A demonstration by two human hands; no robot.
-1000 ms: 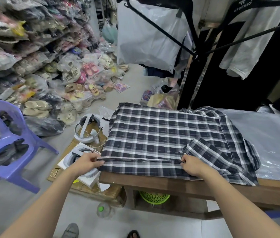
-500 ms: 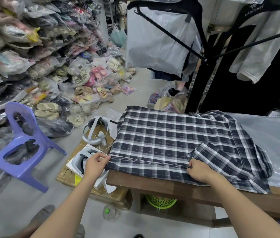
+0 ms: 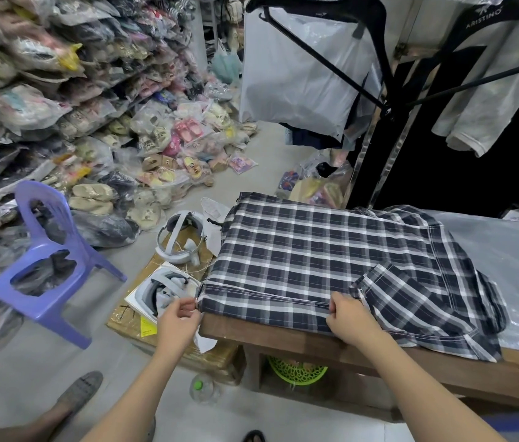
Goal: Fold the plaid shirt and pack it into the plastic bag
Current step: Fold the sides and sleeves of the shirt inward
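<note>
The dark blue and white plaid shirt (image 3: 322, 256) lies spread flat on the wooden table (image 3: 283, 338), a sleeve folded across its right part. My left hand (image 3: 178, 317) pinches the shirt's hem at the table's left front corner. My right hand (image 3: 349, 317) grips the same hem edge further right, near the folded sleeve. A clear plastic bag (image 3: 513, 269) lies flat on the table to the right, partly under the shirt.
A purple plastic chair (image 3: 48, 263) stands on the floor at left. A cardboard box (image 3: 169, 339) with white headsets sits beside the table. Packed footwear is piled along the left wall. Hangers and garments hang overhead. A green basket (image 3: 296, 371) sits under the table.
My view has shifted a little to the left and up. Both hands have stayed on the hem; the left has slid to the table's corner.
</note>
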